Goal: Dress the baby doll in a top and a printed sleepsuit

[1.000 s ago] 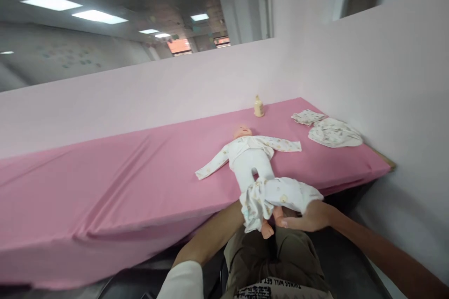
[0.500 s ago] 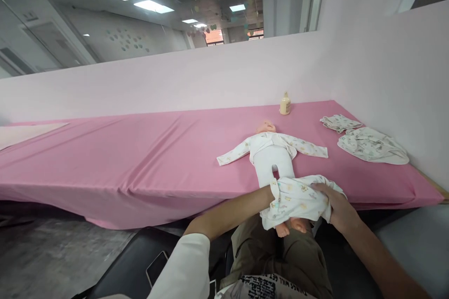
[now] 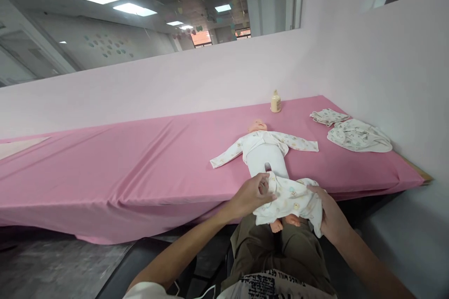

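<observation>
A baby doll (image 3: 266,156) lies on its back, wearing a printed long-sleeved top (image 3: 257,140) and white covering on its lower body. White printed baby pants (image 3: 289,198) are bunched around its lower legs, and its bare feet (image 3: 277,225) stick out below. My right hand (image 3: 331,212) grips the right side of the pants, thumb on top. Beside their left edge is my left hand (image 3: 249,196), its fingers curved and its thumb held apart from them. Those fingertips are close to the waistband; whether they touch the cloth is hard to tell.
A pink-covered table (image 3: 157,159) runs along the wall. At the back stands a cream pump bottle (image 3: 276,103). Two printed cloth pieces, one folded (image 3: 329,116) and one larger (image 3: 359,135), lie at the right. The doll's feet overhang the front edge above my lap.
My left hand has come out of the pants to their left side and now shows fully. My right hand keeps hold of the pants. The camera view has shifted slightly right.
</observation>
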The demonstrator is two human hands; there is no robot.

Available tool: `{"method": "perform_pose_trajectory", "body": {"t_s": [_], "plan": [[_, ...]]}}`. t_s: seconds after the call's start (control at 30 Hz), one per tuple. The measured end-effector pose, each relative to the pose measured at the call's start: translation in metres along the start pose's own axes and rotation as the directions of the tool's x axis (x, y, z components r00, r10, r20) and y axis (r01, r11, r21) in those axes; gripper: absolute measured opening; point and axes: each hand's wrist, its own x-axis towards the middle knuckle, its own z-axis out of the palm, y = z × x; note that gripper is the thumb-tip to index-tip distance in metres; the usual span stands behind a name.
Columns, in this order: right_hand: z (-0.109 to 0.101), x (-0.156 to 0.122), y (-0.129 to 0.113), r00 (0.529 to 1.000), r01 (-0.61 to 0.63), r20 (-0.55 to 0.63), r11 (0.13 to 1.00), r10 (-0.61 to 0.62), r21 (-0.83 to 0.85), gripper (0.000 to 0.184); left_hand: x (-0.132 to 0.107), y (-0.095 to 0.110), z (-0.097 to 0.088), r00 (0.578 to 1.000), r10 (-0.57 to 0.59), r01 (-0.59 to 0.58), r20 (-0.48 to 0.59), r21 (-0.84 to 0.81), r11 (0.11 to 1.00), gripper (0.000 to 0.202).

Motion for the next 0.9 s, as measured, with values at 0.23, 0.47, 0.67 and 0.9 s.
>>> {"method": "perform_pose_trajectory", "body": {"t_s": [0.23,0.47,0.67,0.9], "plan": [[0.011,-0.021,0.007,0.994,-0.017,0.105,0.998,0.012,0.054,0.025,0.0,-0.005,0.031,0.972,0.23,-0.176,-0.037,0.534,0.827,0.035],[-0.009,-0.014,0.021,0.999,-0.032,-0.011,0.997,0.033,0.077,0.036,0.008,-0.017,0.028,0.984,0.108,-0.059,-0.143,0.315,0.947,0.025],[-0.007,-0.015,0.034,0.992,-0.111,-0.053,0.987,0.118,0.116,0.051,0.017,-0.01,0.013,0.972,-0.236,0.177,0.001,-0.666,0.725,0.037],[0.007,-0.019,0.039,0.996,-0.086,-0.014,0.995,0.087,0.057,0.034,0.016,-0.005,0.012,0.961,-0.276,0.184,-0.012,-0.717,0.672,0.038]]}}
